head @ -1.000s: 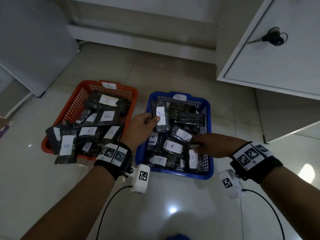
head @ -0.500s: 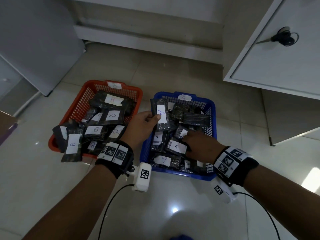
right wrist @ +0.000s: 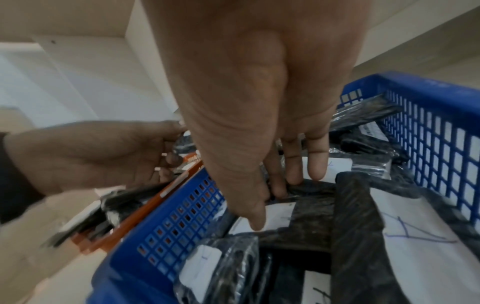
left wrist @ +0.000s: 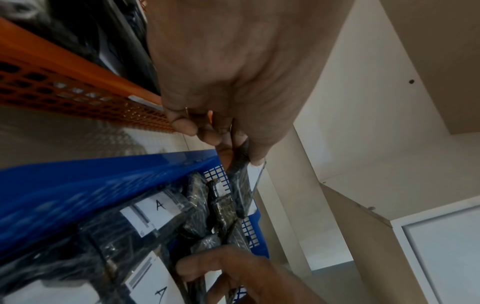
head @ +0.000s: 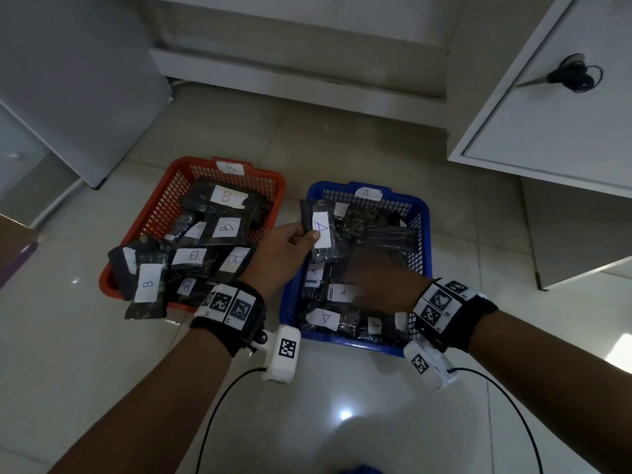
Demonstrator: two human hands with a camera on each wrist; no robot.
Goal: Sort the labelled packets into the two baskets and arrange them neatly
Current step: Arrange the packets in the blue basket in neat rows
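**A:** Sorting looks all but done. The orange basket (head: 160, 213) is piled with B packets (head: 225, 196), the blue basket (head: 422, 213) with A packets (head: 342, 293), and I see none loose on the floor (head: 342, 145).

**B:** 1 is in the air, though. The left hand (head: 284, 248) pinches a dark packet marked A (head: 321, 230) between thumb and fingers, upright over the blue basket's near-left part.

**A:** And the right hand (right wrist: 262, 144)?

**B:** Down in the blue basket, fingers (right wrist: 315, 162) mostly extended onto the packets; thumb and 1 finger seem to nip a packet's edge.

**A:** So what's left is the tidying, I'd say. Both heaps are crooked, and 1 B packet (head: 147, 285) hangs over the orange basket's near rim.

**B:** The neat arranging has barely shown.
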